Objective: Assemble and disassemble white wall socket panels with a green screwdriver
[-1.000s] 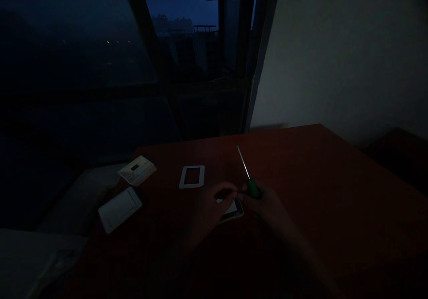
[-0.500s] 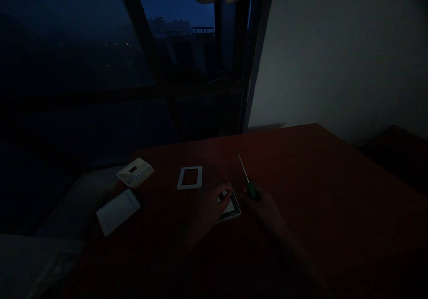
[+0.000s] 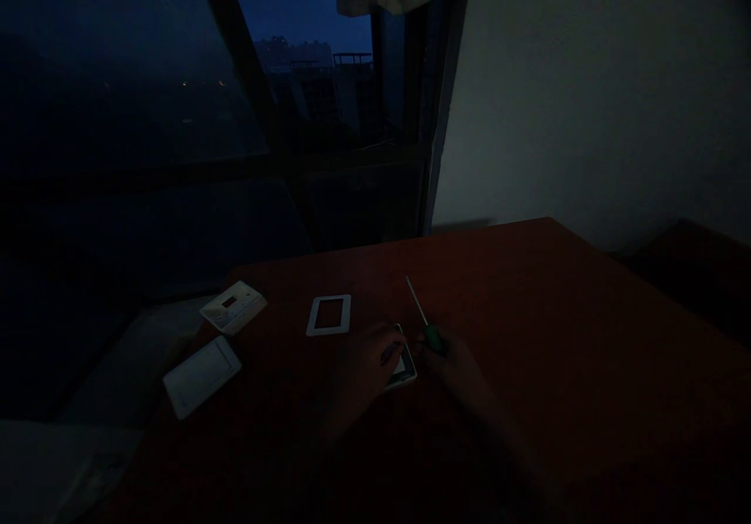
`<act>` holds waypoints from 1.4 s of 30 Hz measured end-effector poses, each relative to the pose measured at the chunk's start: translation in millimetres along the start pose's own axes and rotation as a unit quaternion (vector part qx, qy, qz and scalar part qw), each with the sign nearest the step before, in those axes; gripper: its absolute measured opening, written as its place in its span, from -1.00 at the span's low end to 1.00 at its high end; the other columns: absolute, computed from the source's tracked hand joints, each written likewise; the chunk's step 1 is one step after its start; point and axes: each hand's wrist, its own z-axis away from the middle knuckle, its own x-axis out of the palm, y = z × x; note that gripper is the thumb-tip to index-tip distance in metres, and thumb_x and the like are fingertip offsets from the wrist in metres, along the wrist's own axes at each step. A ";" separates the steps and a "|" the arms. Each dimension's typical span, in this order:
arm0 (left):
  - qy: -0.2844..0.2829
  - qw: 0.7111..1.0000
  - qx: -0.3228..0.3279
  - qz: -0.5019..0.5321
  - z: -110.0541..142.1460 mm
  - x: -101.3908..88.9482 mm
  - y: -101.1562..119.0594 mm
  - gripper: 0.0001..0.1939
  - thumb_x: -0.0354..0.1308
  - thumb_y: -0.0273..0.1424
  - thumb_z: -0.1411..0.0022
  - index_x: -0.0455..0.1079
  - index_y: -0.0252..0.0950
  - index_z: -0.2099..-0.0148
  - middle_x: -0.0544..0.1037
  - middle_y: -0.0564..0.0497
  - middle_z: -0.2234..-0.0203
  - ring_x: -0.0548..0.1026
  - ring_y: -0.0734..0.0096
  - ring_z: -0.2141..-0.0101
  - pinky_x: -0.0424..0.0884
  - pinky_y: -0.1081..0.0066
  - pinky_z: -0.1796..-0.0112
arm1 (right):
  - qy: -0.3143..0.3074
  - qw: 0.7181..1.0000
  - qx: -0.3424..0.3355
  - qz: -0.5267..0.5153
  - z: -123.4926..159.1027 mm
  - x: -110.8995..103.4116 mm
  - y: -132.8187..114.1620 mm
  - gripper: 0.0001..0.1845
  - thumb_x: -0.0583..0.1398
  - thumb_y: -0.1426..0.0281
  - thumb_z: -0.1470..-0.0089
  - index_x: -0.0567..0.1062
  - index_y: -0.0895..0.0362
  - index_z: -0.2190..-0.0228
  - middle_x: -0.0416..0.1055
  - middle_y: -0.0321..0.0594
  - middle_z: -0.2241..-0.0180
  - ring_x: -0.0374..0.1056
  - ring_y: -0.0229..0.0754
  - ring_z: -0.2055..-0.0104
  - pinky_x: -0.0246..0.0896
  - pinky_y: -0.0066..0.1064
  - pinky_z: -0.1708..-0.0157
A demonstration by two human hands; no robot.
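My right hand [image 3: 451, 362] is closed round the green handle of a screwdriver [image 3: 432, 337], whose metal shaft points up and away to the left. Just left of it, my left hand [image 3: 372, 360] is over a small flat rectangular switch plate or panel [image 3: 406, 369] with a pale rim and dark inner border. The left thumb and fingertips are pinched together above the panel; whether something tiny sits between them is too dark to tell. Much of the panel is hidden under this hand. Beyond it lies a white rectangular frame [image 3: 312, 317] with an open middle.
On the table's left side lie a pale box-like cover [image 3: 243, 317] with a small cut-out and a white flat plate [image 3: 203, 375]. The reddish-brown table [image 3: 528, 297] meets a window [image 3: 328, 195] and a pale wall [image 3: 587, 102]. The room is very dark.
My hands were close together at the fingertips, then moved apart. The left hand shifted back over the panel, and the screwdriver moved slightly left and tilted further. The whole view shifted a little.
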 end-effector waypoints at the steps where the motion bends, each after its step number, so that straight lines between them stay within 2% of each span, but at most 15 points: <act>1: -0.001 1.000 0.000 -0.003 0.0 -0.6 0.6 -0.84 0.09 -0.53 -0.22 0.45 -0.21 0.21 0.52 0.03 0.29 0.49 0.37 0.25 0.37 0.42 0.24 | 0.001 1.000 -0.002 0.001 -0.1 0.0 0.2 -0.79 0.17 0.26 0.04 0.44 0.13 0.35 0.42 -0.29 0.44 0.32 -0.20 0.41 0.20 -0.43 0.40; 15: -0.009 0.999 -0.014 -0.035 -1.4 -0.6 1.1 -0.83 0.08 -0.49 -0.24 0.46 -0.19 0.20 0.52 0.05 0.27 0.49 0.36 0.26 0.34 0.43 0.26 | 0.002 1.000 -0.018 -0.001 0.8 -0.9 -3.0 -0.79 0.18 0.26 0.04 0.45 0.12 0.37 0.45 -0.27 0.42 0.35 -0.18 0.36 0.22 -0.43 0.35; 36: -0.025 0.997 0.004 -0.074 -2.3 -1.4 0.9 -0.85 0.07 -0.48 -0.25 0.44 -0.18 0.22 0.50 0.05 0.30 0.47 0.37 0.28 0.32 0.44 0.28 | 0.005 1.000 -0.011 0.004 1.8 -0.8 -4.0 -0.81 0.19 0.28 0.05 0.46 0.11 0.36 0.45 -0.27 0.41 0.34 -0.17 0.35 0.23 -0.41 0.33; 42: -0.030 0.997 0.004 -0.077 -2.9 -0.3 3.6 -0.84 0.07 -0.47 -0.25 0.45 -0.17 0.20 0.48 0.05 0.30 0.47 0.37 0.28 0.33 0.45 0.30 | 0.002 1.000 -0.002 0.002 3.2 -1.9 -5.7 -0.79 0.20 0.25 0.06 0.47 0.11 0.37 0.44 -0.29 0.45 0.34 -0.18 0.39 0.21 -0.44 0.40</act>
